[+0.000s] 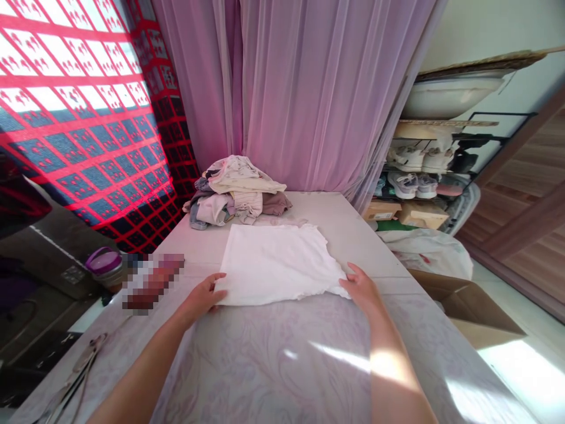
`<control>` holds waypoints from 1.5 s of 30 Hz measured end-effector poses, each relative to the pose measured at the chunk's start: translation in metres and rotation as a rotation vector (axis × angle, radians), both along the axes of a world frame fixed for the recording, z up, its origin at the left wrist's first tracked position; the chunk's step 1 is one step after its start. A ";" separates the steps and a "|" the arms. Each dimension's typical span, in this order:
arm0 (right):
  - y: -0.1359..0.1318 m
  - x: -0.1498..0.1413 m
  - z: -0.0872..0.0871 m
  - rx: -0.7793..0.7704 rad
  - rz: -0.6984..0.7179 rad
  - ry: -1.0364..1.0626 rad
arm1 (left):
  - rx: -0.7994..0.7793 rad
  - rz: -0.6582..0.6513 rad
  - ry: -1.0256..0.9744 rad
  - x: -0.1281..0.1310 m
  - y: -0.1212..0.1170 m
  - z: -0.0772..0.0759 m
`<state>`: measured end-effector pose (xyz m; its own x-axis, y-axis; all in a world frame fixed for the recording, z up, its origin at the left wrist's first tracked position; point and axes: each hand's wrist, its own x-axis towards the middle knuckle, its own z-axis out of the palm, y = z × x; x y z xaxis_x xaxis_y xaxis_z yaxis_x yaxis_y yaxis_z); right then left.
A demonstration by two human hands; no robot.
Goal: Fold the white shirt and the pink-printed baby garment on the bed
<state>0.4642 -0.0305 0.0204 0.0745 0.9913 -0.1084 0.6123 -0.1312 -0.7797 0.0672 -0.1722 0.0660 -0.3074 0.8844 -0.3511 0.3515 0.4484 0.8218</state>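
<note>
A white garment [273, 262] lies spread on the cloth-covered table [265, 365], and a few wrinkles run across it. Its left edge is straight, while its right side has an uneven outline; which kind of garment it is I cannot make out. My left hand [207, 297] holds the near left corner, with thumb and fingers closed on the fabric. At the near right end, my right hand [362, 287] pinches the garment's edge. Behind it, a heap of folded and crumpled clothes [241, 194] sits at the table's far left.
Purple curtains [304, 88] hang behind the table. On the left edge lie a blurred-out reddish item [154, 282] and scissors [77, 377], near a purple-lidded container [103, 262]. To the right stand a shoe rack [424, 171] and an open cardboard box [468, 312].
</note>
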 end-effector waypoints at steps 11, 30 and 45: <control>-0.019 -0.022 0.036 0.323 0.007 -0.529 | 0.175 -0.242 0.911 0.009 -0.005 0.007; -0.055 -0.108 0.063 0.164 0.731 -0.463 | 0.299 -0.638 0.860 0.048 0.025 -0.041; 0.082 -0.279 0.058 0.236 0.706 -0.403 | 0.242 -0.440 0.906 0.017 0.021 -0.041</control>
<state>0.1854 0.0519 0.0783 -0.5822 0.8130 0.0095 0.7265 0.5255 -0.4427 0.0844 -0.1513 0.0250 0.0002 0.9986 0.0528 0.9758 -0.0118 0.2184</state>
